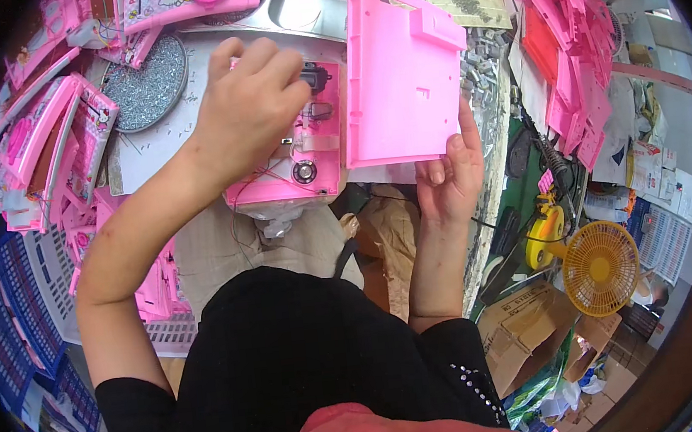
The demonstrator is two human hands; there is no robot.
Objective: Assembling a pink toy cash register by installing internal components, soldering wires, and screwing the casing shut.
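Note:
An opened pink plastic toy housing (pixel 263 187) lies on the bench in front of me. Inside it show dark components, thin red wires and a round metal-rimmed part (pixel 304 172). My left hand (pixel 256 108) is closed in a loose fist above its left side. What its fingers pinch, if anything, is hidden. A flat pink plastic cover (pixel 400 86) stands tilted to the right of the housing, its moulded inner side visible. At the cover's lower right corner my right hand (pixel 452 174) grips the edge, with its fingers curled.
A round dish of small screws (pixel 146 84) stands beyond my left forearm. Farther back are a metal tray (pixel 301 4) and small metal pieces (pixel 481 57). Pink parts (pixel 572 53) are stacked at right, printed pink toys (pixel 32 154) at left. A yellow fan (pixel 601 268) stands at lower right.

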